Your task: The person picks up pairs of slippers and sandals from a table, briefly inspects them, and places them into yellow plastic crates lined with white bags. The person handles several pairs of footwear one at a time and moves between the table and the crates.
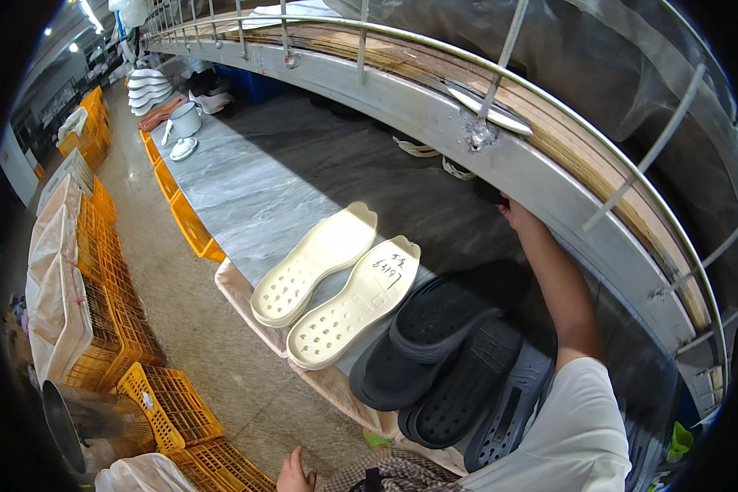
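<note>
My right arm stretches across the table, and my right hand (511,215) is in the shade below the metal rail. Its fingers are closed at the edge of a dark object (489,192) whose kind I cannot make out. At the lower edge, my left hand (295,476) shows only in part, its fingers apart and nothing in them. Two cream shoe soles with holes, one left (316,266) and one right (357,303) with handwriting on it, lie side by side. Next to them, nearer my right arm, are several black perforated clogs or soles (463,381), partly overlapping.
A shelf with a metal rail (336,70) overhangs the grey marbled table (254,176). A lidded mug (186,121), its lid (184,148) and stacked white soles (148,88) stand at the far end. Orange crates (172,402) line the floor at left.
</note>
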A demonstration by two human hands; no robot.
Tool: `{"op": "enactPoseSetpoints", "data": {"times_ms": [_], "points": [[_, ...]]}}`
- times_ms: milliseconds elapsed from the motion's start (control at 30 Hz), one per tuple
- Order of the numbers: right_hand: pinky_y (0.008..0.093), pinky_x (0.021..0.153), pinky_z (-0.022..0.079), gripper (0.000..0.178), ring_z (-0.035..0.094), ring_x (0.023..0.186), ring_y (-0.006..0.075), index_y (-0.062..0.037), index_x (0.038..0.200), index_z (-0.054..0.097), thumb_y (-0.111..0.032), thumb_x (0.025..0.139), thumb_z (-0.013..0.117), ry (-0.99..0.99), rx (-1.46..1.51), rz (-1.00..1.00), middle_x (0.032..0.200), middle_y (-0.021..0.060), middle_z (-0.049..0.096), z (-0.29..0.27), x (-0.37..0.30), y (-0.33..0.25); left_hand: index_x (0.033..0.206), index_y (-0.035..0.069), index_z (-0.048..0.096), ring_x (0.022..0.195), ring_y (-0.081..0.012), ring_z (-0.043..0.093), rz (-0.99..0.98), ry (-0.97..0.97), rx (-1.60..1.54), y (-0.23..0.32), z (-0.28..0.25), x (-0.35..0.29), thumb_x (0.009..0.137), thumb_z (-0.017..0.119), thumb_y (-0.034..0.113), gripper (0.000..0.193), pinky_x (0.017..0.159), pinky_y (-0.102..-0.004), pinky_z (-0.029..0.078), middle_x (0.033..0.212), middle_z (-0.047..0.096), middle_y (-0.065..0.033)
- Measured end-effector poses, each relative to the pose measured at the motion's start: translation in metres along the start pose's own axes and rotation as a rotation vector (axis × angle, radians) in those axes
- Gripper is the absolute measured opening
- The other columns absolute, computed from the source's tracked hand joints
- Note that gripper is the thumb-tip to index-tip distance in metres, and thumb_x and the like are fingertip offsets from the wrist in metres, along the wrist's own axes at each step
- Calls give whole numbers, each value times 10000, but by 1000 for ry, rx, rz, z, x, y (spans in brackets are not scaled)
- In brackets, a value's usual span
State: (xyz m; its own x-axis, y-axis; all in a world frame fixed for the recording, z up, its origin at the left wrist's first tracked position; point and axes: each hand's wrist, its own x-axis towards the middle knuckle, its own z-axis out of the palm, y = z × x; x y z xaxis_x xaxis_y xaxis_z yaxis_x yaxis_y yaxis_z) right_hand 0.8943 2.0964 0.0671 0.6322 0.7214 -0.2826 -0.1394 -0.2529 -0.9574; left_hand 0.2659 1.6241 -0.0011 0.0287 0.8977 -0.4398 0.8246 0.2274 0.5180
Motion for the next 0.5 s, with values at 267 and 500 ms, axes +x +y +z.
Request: {"op": "enactPoseSetpoints", "data": {"times_ms": [267, 500], "points": [[370, 604, 507, 321, 510, 881, 259, -90, 1071, 469, -69, 803, 645, -34, 120, -36, 1038, 123, 492, -14, -9, -17, 1390, 141, 275, 943, -448, 543, 57, -2, 47, 2, 9, 11, 787, 645, 159, 708, 774, -474, 479, 1143, 488, -270], [354, 620, 495, 395, 477, 911, 268, -128, 1057, 470, -86, 721, 673, 10, 304, 19, 1038, 112, 479, -6, 29, -3, 1397, 139, 258, 999, -441, 528, 57, -21, 87, -9, 15, -1, 779, 654, 174, 735, 798, -466, 476, 1196, 468, -271]]}}
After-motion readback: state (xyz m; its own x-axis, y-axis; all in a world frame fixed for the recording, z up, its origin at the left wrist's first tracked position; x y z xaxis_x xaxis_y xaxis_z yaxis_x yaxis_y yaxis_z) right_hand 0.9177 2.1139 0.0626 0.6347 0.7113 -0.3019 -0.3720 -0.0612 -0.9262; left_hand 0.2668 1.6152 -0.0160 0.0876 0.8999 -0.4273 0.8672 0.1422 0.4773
